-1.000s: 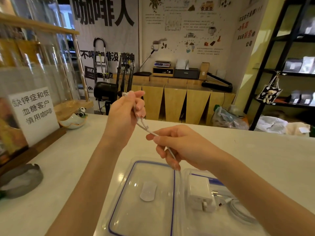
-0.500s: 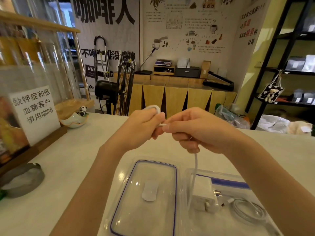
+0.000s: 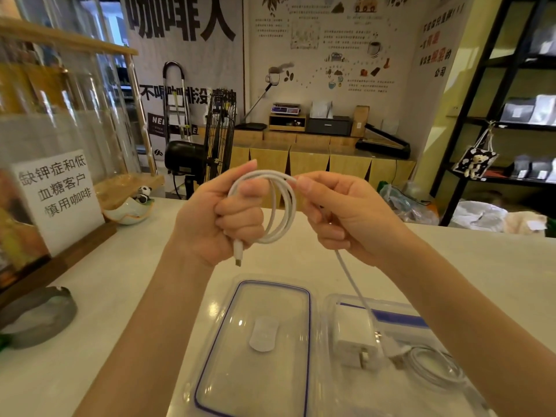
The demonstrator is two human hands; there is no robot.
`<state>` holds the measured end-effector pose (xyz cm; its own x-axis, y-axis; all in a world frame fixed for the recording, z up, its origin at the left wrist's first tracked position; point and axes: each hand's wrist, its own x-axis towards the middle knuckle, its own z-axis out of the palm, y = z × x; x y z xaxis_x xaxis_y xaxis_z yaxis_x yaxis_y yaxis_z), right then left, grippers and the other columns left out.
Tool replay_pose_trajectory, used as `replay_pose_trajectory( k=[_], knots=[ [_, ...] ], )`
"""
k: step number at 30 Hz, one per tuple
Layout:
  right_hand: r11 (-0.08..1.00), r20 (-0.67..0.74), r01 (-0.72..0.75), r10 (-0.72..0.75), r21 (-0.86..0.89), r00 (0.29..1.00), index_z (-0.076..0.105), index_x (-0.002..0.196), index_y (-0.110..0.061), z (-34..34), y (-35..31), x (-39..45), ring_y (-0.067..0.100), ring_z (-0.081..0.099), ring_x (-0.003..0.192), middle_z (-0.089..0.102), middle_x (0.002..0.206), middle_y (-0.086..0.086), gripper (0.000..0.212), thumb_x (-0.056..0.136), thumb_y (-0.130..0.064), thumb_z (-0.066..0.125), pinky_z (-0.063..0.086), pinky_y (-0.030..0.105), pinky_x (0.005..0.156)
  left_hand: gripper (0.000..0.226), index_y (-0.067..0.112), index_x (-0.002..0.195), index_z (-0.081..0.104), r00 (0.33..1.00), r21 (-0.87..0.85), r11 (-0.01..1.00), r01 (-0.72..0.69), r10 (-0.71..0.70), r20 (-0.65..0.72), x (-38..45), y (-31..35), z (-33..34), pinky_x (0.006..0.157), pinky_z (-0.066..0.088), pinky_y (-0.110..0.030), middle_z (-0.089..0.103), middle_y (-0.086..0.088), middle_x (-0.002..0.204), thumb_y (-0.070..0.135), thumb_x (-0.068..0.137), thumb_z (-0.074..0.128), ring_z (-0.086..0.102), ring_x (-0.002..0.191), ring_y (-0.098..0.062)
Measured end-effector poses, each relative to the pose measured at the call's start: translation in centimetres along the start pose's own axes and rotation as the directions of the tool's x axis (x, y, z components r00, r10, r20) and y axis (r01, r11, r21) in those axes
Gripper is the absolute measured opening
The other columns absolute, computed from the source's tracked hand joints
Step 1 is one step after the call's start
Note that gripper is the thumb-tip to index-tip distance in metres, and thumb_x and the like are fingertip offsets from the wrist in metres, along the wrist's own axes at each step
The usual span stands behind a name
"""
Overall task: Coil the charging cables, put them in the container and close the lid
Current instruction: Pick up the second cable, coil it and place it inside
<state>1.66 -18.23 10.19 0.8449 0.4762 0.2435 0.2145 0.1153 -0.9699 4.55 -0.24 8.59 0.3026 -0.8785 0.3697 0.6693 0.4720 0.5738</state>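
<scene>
Both hands coil a white cable (image 3: 281, 206) above the counter (image 3: 126, 284).
Left hand (image 3: 222, 218) grips the loops, plug end poking out below the fist; right hand (image 3: 340, 215) pinches the top of the coil, loose tail hanging down into the open container (image 3: 334, 320). Container holds a charger (image 3: 355, 341) and a second coiled cable (image 3: 433, 368). Lid (image 3: 258, 341) lies flat just left of it.

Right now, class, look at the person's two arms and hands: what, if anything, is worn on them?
Nothing shows. The left hand and right hand are bare, with no rings, watch or gloves visible. Both forearms are uncovered as far as the frame edge: no sleeve appears. Fingernails look short and unpainted.
</scene>
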Motion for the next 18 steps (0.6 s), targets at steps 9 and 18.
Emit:
replay_pose_trajectory(
  k=[9, 18],
  knots=[
    [0.894, -0.113, -0.187, 0.154, -0.407, 0.982, 0.063, 0.104, -0.013, 1.5, 2.0, -1.4, 0.006, 0.038, 0.034, 0.051, 0.056, -0.001, 0.023, 0.094, -0.023, 0.044, 0.031, 0.016, 0.031, 0.037, -0.004, 0.092, 0.052, 0.842, -0.111, 0.855, -0.507, 0.462, -0.279, 0.4, -0.4, -0.5, 0.055, 0.034, -0.025, 0.051, -0.016, 0.055, 0.027, 0.095, 0.032, 0.04, 0.047, -0.021],
    [0.357, 0.016, -0.02, 0.098, -0.934, 0.995, 0.051, 0.121, -0.014, 3.4, 1.9, -2.6, 0.013, 0.052, 0.066, 0.058, 0.084, 0.003, 0.031, 0.096, -0.027, 0.037, 0.044, 0.026, 0.061, 0.041, 0.01, 0.084, 0.054, 0.448, 0.77, 0.573, -0.28, 0.787, -0.423, 2.0, -1.8, -2.4, 0.043, 0.036, -0.015, 0.044, 0.008, 0.043, 0.034, 0.097, 0.023, 0.036, 0.039, -0.004]
  ],
)
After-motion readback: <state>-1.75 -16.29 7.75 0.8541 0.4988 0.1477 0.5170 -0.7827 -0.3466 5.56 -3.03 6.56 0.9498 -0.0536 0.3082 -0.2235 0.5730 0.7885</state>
